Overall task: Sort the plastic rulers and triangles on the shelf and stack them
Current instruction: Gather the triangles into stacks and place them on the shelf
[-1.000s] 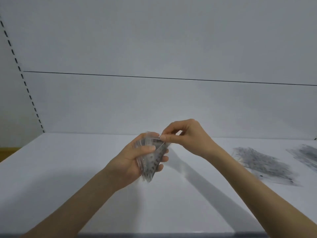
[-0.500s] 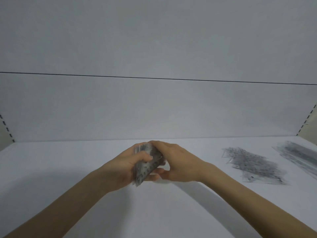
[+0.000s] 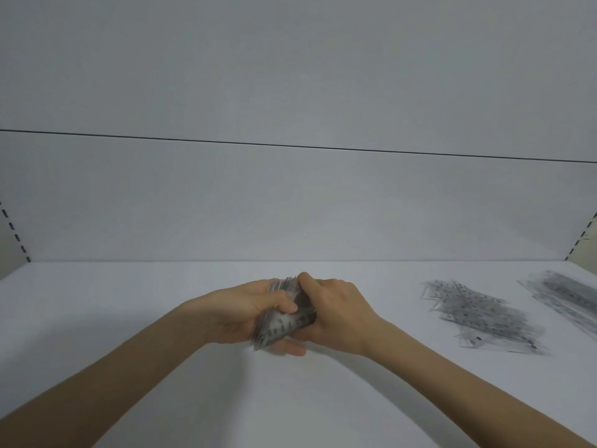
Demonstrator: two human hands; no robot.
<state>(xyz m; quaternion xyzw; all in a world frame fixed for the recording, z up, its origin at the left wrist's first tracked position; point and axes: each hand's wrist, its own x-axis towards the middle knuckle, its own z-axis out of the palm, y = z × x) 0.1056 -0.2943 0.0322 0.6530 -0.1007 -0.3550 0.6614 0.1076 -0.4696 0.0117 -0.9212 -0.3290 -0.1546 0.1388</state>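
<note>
The left thumb [image 3: 280, 303] presses across the printed face of a small bundle of clear plastic triangles with grey markings [image 3: 284, 323]. That hand's fingertips [image 3: 292, 351] show underneath, and the right fingers [image 3: 305, 282] curl over the bundle's top and far edge. Both hands are clamped on it: the left hand [image 3: 239, 315] cradles, the right hand [image 3: 339, 315] caps. The bundle stands tilted on edge, low over the middle of the white shelf board [image 3: 129, 318]; whether anything touches the board I cannot tell.

These thin sheets look light and stiff but slick against one another. Squeezed on the faces alone they would likely fan out, so the edges and corners seem the place to square them.

Both forearms come in from the lower corners, wrists turned inward. Well apart to the right lies a loose heap of clear triangles [image 3: 478, 315], and beyond it a blurred pile of long clear rulers [image 3: 568, 299].
</note>
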